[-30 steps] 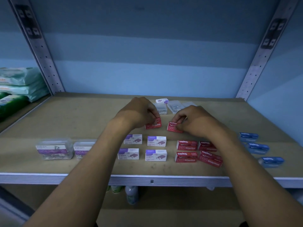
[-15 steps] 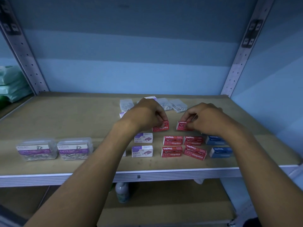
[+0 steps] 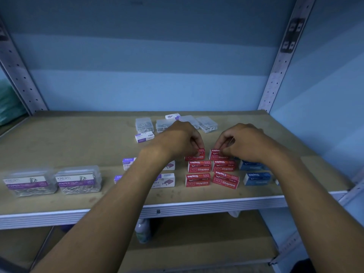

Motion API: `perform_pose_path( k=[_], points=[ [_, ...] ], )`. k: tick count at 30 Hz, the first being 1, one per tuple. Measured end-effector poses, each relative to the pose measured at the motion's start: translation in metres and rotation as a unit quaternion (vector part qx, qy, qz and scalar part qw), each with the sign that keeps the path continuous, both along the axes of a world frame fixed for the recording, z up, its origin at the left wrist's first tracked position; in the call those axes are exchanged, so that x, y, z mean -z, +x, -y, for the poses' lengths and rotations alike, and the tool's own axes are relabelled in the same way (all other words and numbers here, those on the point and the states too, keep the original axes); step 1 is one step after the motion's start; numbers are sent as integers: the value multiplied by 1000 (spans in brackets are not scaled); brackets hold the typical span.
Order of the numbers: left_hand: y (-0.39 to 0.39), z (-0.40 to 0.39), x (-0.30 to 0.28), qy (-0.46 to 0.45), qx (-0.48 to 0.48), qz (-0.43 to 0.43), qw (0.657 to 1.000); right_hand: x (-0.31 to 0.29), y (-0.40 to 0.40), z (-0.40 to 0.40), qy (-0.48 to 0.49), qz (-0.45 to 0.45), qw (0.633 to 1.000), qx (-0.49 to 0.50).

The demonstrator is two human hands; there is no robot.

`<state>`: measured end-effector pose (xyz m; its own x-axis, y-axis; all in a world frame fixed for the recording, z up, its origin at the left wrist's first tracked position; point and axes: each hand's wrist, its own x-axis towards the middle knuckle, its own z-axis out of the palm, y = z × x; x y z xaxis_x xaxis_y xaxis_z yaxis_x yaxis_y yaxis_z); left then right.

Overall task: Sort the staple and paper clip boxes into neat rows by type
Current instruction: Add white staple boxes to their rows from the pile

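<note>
Both hands work at the back of the red staple block on the shelf [image 3: 59,146]. The left hand [image 3: 182,137] pinches one red staple box [image 3: 195,155] between curled fingertips; the right hand [image 3: 243,141] pinches a second red staple box [image 3: 216,154] the same way. The two boxes sit just apart, directly behind four red staple boxes [image 3: 211,174] laid in two rows of two, the front right one slightly askew. To the right of that red block lie blue staple boxes [image 3: 256,173], partly hidden by the right forearm; to its left, white-and-purple staple boxes [image 3: 165,180], crossed by the left forearm. Further left of the red block stand two clear paper clip boxes [image 3: 53,183], through whose walls loose metal clips show. Behind the red block, near the wall, sit smaller clear boxes [image 3: 144,125] holding clips, with further white-and-purple staple boxes, one [image 3: 144,137] in front of them and one [image 3: 173,116] behind.

Handling, as judged: the cardboard boxes look light and stiff, with fairly smooth faces, so a fingertip pinch across the short sides should suffice; hard squeezing could dent them. The clear boxes seem rigid, heavier, and likely to rattle.
</note>
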<state>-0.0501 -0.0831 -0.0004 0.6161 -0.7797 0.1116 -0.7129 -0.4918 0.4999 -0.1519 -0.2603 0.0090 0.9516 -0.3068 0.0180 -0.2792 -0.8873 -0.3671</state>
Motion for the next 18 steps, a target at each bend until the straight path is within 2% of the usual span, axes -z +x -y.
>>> perform_pose_path(
  k=[11, 14, 18],
  points=[
    [2, -1, 1, -7, -5, 4, 1000, 1, 3, -1, 15, 7, 1000, -8],
    [2, -5, -1, -29, -19, 16, 999, 2, 5, -2, 46, 29, 998, -20],
    [5, -9, 0, -12, -39, 11, 999, 3, 8, -6, 70, 44, 996, -33]
  ],
)
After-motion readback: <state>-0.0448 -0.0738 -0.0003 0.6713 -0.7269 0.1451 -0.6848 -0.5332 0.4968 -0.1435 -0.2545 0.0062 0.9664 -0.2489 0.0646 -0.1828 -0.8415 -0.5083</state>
